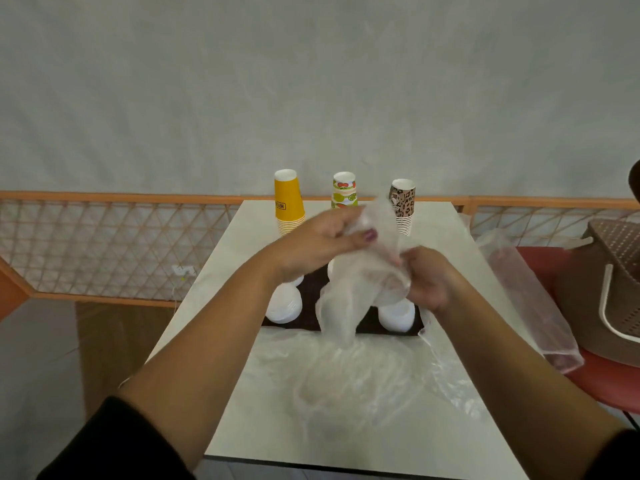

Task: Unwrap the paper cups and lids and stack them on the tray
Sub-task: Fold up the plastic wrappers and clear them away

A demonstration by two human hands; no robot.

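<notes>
Stripping a clear wrapper (349, 289) over the tray (313, 289), both hands (320, 244) (429, 282) in pinching grip on it; three cup stacks (289, 202) unwrapped at far worktop (242, 410), white lids (284, 304) on tray, sorting unfinished.

Thin, clear, crinkled plastic wrap (349, 271); smooth matt white plastic lids (284, 306); printed paper cups (289, 202), faintly glossy; smooth pale stone-look table (242, 393), slight sheen; dark matt tray (311, 289); perforated plastic basket (620, 282).
</notes>
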